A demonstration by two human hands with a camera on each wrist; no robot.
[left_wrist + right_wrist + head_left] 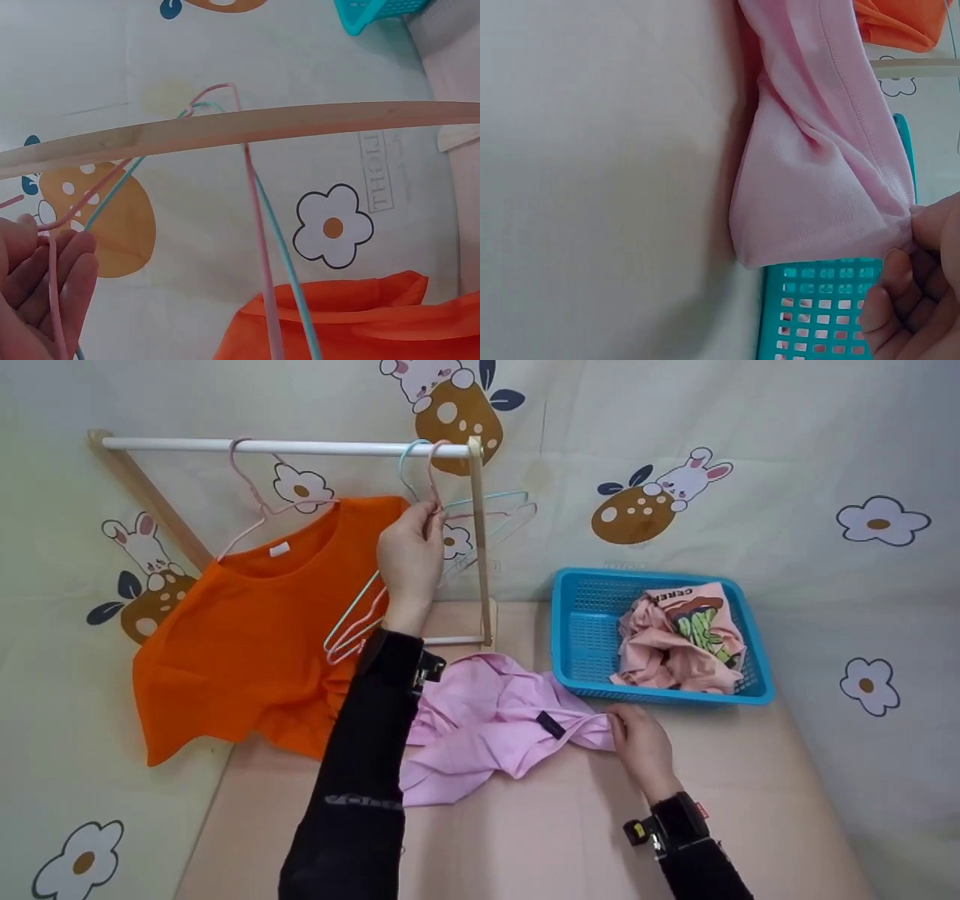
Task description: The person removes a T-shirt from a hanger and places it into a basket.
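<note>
Up at the rack's right end, my left hand [411, 559] pinches the neck of a pink hanger [269, 300] between thumb and fingers. Its hook is over the rail, right beside a turquoise hanger [301, 300]. On the table below lies a crumpled light-pink garment [480, 712] with a dark label. My right hand [643, 746] pinches an edge of that garment, lifting a corner, as the right wrist view shows. To the left, an orange shirt [262, 622] hangs on another pink hanger [246, 534], partly hidden by my left arm.
The rack's white rail [315, 447] runs between wooden posts in front of a patterned wall cloth. Behind my right hand stands a blue basket [660, 697] with a peach-pink printed garment [675, 652] in its right half. A pale cover lies over the table [525, 847].
</note>
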